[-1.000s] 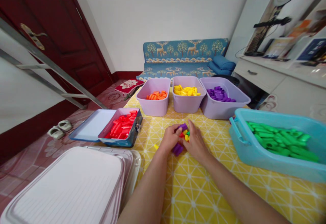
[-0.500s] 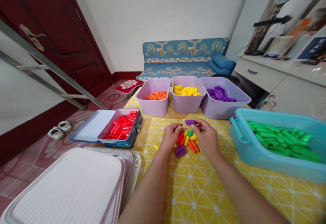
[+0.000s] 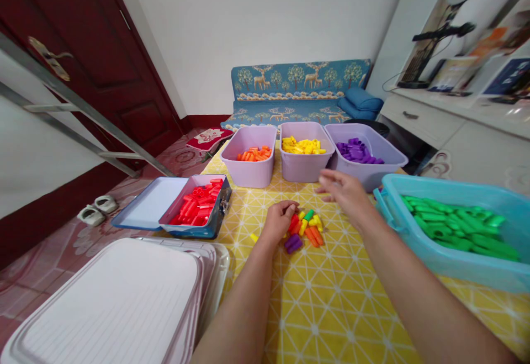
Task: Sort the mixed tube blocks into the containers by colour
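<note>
A small mixed pile of short plastic tubes (image 3: 315, 235) in red, orange, yellow, green and purple lies on the table. My left hand (image 3: 280, 221) rests at the pile's left edge, its fingers curled and thumb and forefinger close together; whatever they hold is hidden. My right hand (image 3: 345, 194) is raised above the table, right of and beyond the pile, in front of the lilac bin of purple tubes (image 3: 356, 152). Its fingers are bent together around a purple tube, which is mostly hidden behind them. A lone yellow tube (image 3: 254, 237) lies left of my left wrist.
Lilac bins hold orange tubes (image 3: 254, 154) and yellow tubes (image 3: 303, 146) at the back. Red tubes (image 3: 199, 205) fill an open tin box at left, green tubes (image 3: 459, 223) a turquoise bin (image 3: 414, 256) at right. Stacked white lids (image 3: 111, 297) occupy the near left.
My right hand has moved away from the pile, up and right towards the lilac bin of purple tubes, carrying the purple tube. My left hand has stayed by the pile.
</note>
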The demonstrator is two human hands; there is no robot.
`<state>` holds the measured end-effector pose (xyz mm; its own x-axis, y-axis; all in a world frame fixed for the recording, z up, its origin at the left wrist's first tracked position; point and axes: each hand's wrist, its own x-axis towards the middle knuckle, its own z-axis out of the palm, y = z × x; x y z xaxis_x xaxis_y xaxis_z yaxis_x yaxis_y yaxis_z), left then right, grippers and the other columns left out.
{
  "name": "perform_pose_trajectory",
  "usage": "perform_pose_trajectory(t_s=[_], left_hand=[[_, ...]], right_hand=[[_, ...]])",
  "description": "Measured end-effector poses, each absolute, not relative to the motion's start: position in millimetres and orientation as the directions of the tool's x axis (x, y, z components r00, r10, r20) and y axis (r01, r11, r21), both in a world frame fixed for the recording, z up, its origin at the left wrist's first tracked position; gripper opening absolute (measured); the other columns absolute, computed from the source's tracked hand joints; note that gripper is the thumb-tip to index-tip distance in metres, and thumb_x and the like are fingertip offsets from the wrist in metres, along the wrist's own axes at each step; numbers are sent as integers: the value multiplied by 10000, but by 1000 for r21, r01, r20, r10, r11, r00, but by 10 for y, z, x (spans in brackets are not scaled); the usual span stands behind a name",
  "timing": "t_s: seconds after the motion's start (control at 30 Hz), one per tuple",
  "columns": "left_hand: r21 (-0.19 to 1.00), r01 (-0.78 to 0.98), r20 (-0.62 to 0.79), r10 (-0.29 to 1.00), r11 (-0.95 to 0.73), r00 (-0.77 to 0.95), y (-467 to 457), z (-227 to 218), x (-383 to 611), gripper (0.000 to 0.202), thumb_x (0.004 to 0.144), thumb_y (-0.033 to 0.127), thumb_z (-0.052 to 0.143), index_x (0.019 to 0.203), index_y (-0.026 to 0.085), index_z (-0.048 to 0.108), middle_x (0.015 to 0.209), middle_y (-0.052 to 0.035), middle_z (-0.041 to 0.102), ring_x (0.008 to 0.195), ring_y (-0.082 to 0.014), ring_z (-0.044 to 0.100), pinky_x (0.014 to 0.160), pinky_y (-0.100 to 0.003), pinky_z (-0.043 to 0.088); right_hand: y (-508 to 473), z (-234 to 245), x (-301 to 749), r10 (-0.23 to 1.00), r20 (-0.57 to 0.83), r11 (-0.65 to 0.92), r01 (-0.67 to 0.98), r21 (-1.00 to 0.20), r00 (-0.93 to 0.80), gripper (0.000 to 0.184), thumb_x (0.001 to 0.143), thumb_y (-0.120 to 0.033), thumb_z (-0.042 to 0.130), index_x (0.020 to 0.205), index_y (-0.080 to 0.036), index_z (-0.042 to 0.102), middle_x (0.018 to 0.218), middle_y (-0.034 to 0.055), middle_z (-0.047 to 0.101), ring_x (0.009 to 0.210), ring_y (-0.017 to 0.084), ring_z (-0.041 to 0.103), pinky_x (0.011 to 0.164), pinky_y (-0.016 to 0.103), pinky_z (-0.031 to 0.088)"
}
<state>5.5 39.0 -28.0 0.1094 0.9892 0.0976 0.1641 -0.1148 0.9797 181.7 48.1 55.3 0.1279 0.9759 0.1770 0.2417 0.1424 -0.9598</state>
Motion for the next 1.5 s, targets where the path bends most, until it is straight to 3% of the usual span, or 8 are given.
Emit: perform_pose_trajectory(t_s=[0.1, 0.23, 0.33, 0.5, 0.63, 1.13, 1.27, 1.5], left_hand=[[968, 201, 128, 986, -148, 109, 380, -270, 46, 229, 838, 234, 524, 928, 124, 703, 857, -85, 723, 796, -171, 661, 769, -289, 512], [957, 229, 150, 980, -177, 131, 383, -265, 16, 241, 843, 285, 523, 856, 134, 711, 820, -65, 716, 767, -165, 644, 735, -271, 503], [958, 228, 141, 979, -173, 148, 387, -239, 0, 257, 845, 311, 527, 849, 130, 709, 799, -54, 706, 740, -154, 630, 699, -250, 493], [972, 170, 130, 973, -163, 189, 375, -202, -12, 315, 822, 355, 592, 996, 111, 688, 878, -82, 709, 776, -160, 635, 724, -259, 500], [976, 123, 134, 937, -182, 322, 362, -222, -44, 611, 651, 311, 787, 1208, 145, 596, 1019, -104, 690, 863, -181, 635, 791, -287, 500], [985, -123, 153, 942, -121, 298, 335, -119, 16, 300, 722, 245, 704, 989, 111, 674, 846, -83, 712, 738, -146, 645, 714, -252, 498], [984, -53, 177, 963, -170, 202, 311, -98, 41, 286, 735, 191, 663, 1011, 119, 683, 879, -84, 722, 748, -145, 652, 700, -239, 506], [917, 55, 390, 856, -396, -339, 585, 437, -96, 324, 799, 214, 571, 1101, 125, 646, 888, -69, 730, 691, -142, 675, 689, -261, 547]], right_hand=[[171, 253, 1809, 984, 153, 170, 710, -684, -88, 397, 591, -424, 756, 929, -231, 675, 916, 83, 689, 778, 251, 655, 640, 350, 486], [-12, 62, 1809, 980, 78, 200, 885, -421, -184, 630, 471, -364, 816, 1065, -259, 633, 981, 83, 675, 859, 286, 643, 675, 348, 453], [36, 0, 1716, 965, 141, 261, 841, -475, -220, 546, 596, -262, 726, 1125, -246, 590, 1038, 88, 663, 926, 267, 634, 745, 342, 453], [190, -213, 1557, 978, 200, 115, 642, -758, 61, 650, 683, -225, 622, 1300, -185, 421, 896, 63, 679, 716, 202, 645, 656, 318, 481], [228, -385, 1542, 958, 245, 169, 397, -902, 151, 694, 652, -257, 667, 1297, -207, 416, 881, 38, 671, 651, 169, 637, 616, 298, 500], [123, -247, 1545, 904, 406, 344, 341, -875, 131, 194, 757, -266, 634, 937, -206, 671, 960, 57, 695, 883, 208, 625, 822, 355, 479], [134, -261, 1533, 914, 370, 315, 283, -906, 169, 222, 789, -309, 615, 969, -188, 662, 927, 65, 696, 820, 195, 630, 772, 340, 487], [171, -345, 1546, 926, 304, 258, 211, -943, 224, 281, 800, -396, 614, 977, -182, 656, 902, 75, 684, 767, 191, 630, 734, 342, 508]])
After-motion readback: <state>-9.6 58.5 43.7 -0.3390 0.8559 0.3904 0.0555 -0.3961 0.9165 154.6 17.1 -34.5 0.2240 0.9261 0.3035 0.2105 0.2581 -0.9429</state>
